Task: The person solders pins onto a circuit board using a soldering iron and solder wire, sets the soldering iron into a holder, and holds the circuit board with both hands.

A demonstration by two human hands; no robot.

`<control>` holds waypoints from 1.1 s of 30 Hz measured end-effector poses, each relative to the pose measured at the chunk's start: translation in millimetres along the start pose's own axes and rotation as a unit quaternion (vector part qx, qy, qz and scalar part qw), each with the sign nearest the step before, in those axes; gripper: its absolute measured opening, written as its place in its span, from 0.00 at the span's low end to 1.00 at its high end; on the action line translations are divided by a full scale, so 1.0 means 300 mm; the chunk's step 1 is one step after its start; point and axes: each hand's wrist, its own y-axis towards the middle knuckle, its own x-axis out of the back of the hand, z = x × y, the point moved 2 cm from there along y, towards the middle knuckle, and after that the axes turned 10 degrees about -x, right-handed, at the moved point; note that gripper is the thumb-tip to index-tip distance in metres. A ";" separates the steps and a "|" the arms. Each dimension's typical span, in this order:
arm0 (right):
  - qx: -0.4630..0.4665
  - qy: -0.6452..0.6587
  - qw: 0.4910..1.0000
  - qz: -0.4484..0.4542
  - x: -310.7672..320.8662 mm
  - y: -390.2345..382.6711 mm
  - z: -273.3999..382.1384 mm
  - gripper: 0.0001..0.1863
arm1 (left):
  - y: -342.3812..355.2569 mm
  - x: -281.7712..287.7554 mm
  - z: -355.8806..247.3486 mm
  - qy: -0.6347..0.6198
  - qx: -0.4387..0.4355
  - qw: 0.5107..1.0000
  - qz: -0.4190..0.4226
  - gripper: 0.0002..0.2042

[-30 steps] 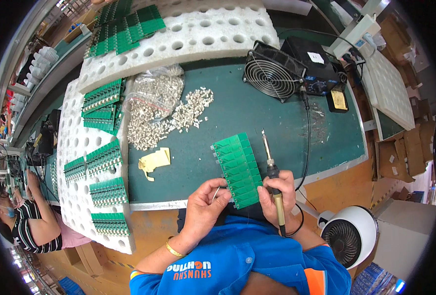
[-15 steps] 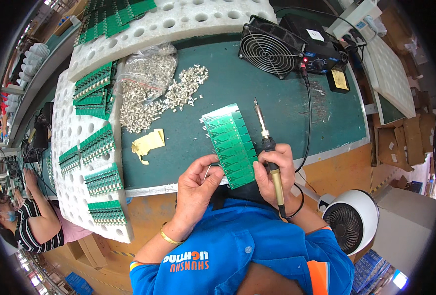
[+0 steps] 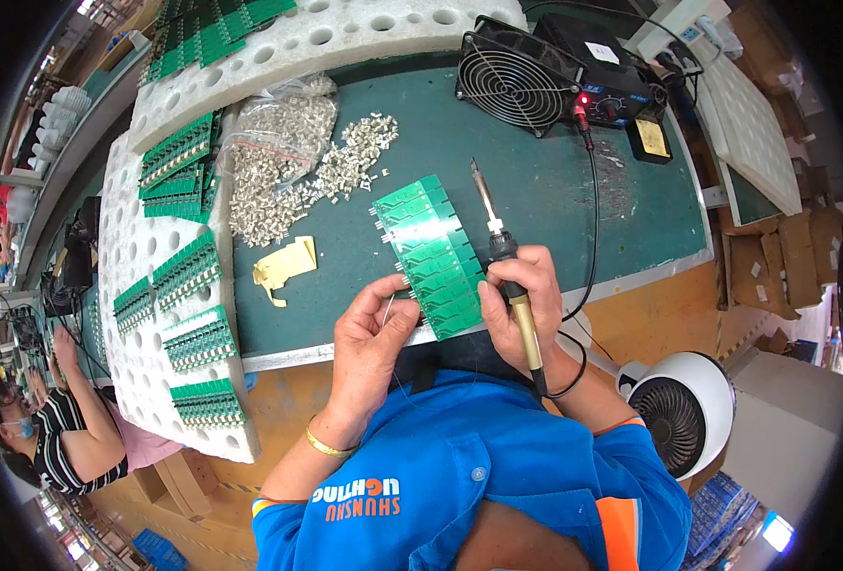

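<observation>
A green circuit board panel (image 3: 428, 249) is held up at a tilt between my hands, its row of thin pins along the left edge. My left hand (image 3: 369, 333) is at the board's lower left, pinching a thin solder wire (image 3: 389, 306); some of its fingers are hidden behind the board. Wrapped in my right hand (image 3: 528, 295) is a soldering iron (image 3: 526, 333) with a tan handle, tip pointing up and away from the board. The right thumb tip touches the panel's lower right edge.
Loose small white connectors (image 3: 360, 147) spill beside a clear plastic bag (image 3: 284, 128). Yellow paper (image 3: 285, 268) lies nearby. Foam sheets (image 3: 160, 333) with more boards line the left and back. A square fan (image 3: 517, 81) and soldering station (image 3: 604, 95) stand back right. A co-worker (image 3: 65, 428) sits left.
The board and both hands have shifted slightly up and to the left. The iron has moved with them, its tip still clear of the board. The view itself has shifted a little.
</observation>
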 end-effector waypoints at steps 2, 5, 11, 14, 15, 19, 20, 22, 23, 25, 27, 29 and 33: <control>0.004 -0.008 1.000 0.001 -0.001 0.002 0.001 0.19 | 0.004 -0.010 -0.001 0.000 -0.011 1.000 -0.014 0.15; 0.003 -0.007 1.000 0.004 0.000 0.002 0.003 0.19 | 0.002 -0.012 -0.003 0.003 -0.016 1.000 -0.019 0.16; 0.011 -0.011 1.000 0.002 -0.001 0.003 0.010 0.18 | -0.002 -0.008 -0.001 -0.001 -0.023 1.000 -0.012 0.16; 0.017 -0.008 1.000 0.001 -0.002 0.006 0.010 0.18 | -0.006 0.012 -0.001 -0.012 -0.016 1.000 0.001 0.15; 0.017 -0.007 1.000 0.002 -0.001 0.005 0.013 0.18 | -0.007 0.013 0.002 -0.011 -0.017 1.000 0.001 0.15; 0.016 -0.007 1.000 0.005 0.000 0.000 0.011 0.18 | -0.009 0.010 0.003 -0.002 -0.012 1.000 -0.004 0.15; 0.016 -0.007 1.000 0.005 0.001 0.000 0.012 0.18 | -0.010 0.008 0.002 -0.005 -0.012 1.000 -0.004 0.15; 0.013 -0.004 1.000 0.009 0.001 0.002 0.014 0.18 | -0.009 0.007 0.001 -0.009 -0.013 1.000 -0.002 0.15; 0.012 -0.004 1.000 0.009 0.001 0.001 0.012 0.18 | -0.008 0.007 0.000 -0.012 -0.014 1.000 0.000 0.15; 0.015 -0.002 1.000 0.005 -0.001 -0.001 0.008 0.18 | -0.007 0.006 0.000 -0.010 -0.010 1.000 -0.001 0.15; 0.009 0.001 1.000 0.005 -0.002 -0.004 0.003 0.18 | -0.007 0.007 0.002 -0.006 -0.005 1.000 -0.003 0.15; 0.005 0.003 1.000 0.003 -0.003 -0.002 0.002 0.18 | -0.005 0.009 0.005 -0.016 -0.005 1.000 -0.002 0.15; 0.012 -0.005 1.000 0.003 -0.002 0.001 -0.005 0.18 | -0.004 -0.001 -0.003 -0.011 -0.006 1.000 -0.006 0.15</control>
